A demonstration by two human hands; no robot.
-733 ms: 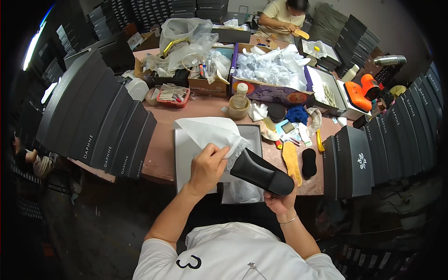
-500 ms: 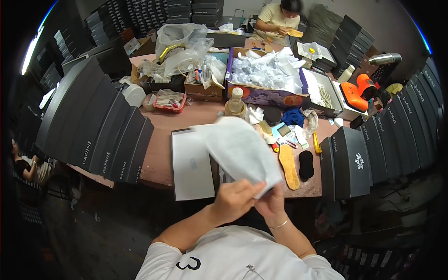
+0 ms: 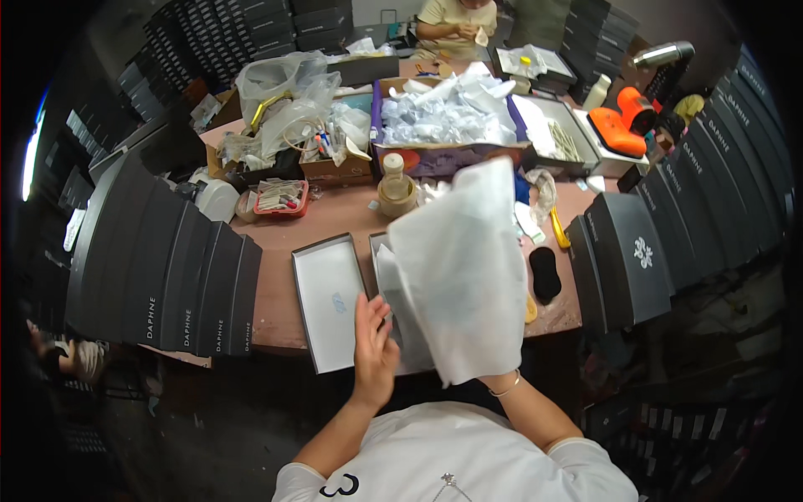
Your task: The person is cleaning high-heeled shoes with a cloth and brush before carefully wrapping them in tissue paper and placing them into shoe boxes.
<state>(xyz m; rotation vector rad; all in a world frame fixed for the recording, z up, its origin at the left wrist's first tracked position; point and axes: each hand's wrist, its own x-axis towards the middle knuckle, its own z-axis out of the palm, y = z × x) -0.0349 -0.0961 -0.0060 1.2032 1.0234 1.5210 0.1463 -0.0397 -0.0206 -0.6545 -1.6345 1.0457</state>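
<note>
A white cloth-like bag [image 3: 460, 276] stands raised over the table's near edge, its broad end up and away from me. My right hand is hidden by the bag; only the braceleted wrist shows at its lower edge, and whether the hand is inside or behind cannot be seen. My left hand [image 3: 374, 351] is open beside the bag, fingers apart and holding nothing. Left of it lies a grey-edged box lid [image 3: 330, 335] with its white inside up. An open box [image 3: 378, 243] holding white paper is partly covered by the bag. A tan insole [image 3: 531, 309] peeks out at the right.
Stacked dark shoe boxes [image 3: 167, 276] flank the table on the left, with more boxes [image 3: 623, 259] on the right. A black oval pad [image 3: 545, 274] and a yellow-handled tool [image 3: 559, 227] lie right. Behind are a bottle [image 3: 393, 180], a purple carton [image 3: 519, 155] and a co-worker [image 3: 456, 25].
The bag has swung more upright and to the right. My left hand has let go of its near end and moved left, opening. The bag now hides my right hand.
</note>
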